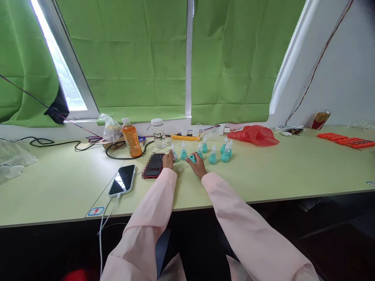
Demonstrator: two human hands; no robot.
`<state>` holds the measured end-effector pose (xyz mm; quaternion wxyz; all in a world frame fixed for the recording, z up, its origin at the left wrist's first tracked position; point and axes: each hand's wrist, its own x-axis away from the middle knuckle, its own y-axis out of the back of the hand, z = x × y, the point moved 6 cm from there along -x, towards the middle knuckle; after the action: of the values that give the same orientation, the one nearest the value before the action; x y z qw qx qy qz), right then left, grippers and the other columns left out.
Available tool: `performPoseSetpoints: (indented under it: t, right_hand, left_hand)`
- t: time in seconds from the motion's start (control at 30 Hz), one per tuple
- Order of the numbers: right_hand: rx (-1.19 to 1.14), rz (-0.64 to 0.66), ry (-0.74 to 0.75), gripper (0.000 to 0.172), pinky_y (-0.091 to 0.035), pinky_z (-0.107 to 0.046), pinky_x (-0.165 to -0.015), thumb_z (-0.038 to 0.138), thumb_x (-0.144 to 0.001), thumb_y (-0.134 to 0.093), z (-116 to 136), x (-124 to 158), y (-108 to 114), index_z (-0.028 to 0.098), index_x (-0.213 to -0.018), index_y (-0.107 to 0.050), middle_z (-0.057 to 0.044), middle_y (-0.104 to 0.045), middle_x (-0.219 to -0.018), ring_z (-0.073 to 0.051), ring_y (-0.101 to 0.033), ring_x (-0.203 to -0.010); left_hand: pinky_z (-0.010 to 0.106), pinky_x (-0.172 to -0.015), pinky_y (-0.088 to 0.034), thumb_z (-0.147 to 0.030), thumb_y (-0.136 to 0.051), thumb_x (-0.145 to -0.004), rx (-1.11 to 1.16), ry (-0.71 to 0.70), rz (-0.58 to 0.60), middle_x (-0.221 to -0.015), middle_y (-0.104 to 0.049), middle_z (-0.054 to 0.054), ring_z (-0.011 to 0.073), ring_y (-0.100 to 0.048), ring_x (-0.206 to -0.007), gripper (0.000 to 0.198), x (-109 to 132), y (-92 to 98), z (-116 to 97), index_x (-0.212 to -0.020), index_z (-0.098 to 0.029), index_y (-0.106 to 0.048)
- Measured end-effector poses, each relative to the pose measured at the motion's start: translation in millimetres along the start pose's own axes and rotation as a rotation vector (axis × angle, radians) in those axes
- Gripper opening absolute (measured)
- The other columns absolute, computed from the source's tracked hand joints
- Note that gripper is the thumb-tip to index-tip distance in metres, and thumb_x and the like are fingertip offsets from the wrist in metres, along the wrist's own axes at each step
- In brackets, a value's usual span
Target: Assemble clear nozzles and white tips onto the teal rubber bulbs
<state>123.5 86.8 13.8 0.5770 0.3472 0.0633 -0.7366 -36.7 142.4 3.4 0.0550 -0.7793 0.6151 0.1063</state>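
My right hand (198,165) is closed around a teal squeeze bulb (192,158), whose open mouth shows with no tip on it. My left hand (168,160) is closed, its fingertips pinching a small whitish translucent piece (175,157) that is partly hidden. Just beyond both hands stand several teal bulbs with pointed clear tips, among them one bulb (183,153) between the hands and another bulb (212,157) to the right. Between my wrists, a small white round piece (180,169) lies on the table.
A dark phone with a red edge (154,166) lies beside my left hand, and a charging phone (122,180) farther left. Behind them stand an orange drink bottle (132,139) and a clear jar (158,134). A power strip (185,137) and red plastic bag (254,135) lie at the back.
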Motion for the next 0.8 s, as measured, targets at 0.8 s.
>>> performPoseSetpoints:
  t: [0.8]
  right_hand:
    - [0.042, -0.061, -0.067, 0.023, -0.039, -0.033, -0.071, 0.033, -0.064, -0.048, -18, -4, -2, 0.019, -0.082, -0.044, -0.004, -0.053, -0.077, -0.019, -0.05, -0.076]
  left_hand:
    - [0.023, -0.051, -0.031, -0.037, -0.046, -0.074, -0.94, -0.27, 0.213, -0.063, -0.059, 0.003, 0.0177, -0.055, -0.065, 0.019, 12, -20.2, -2, -0.073, -0.02, -0.054]
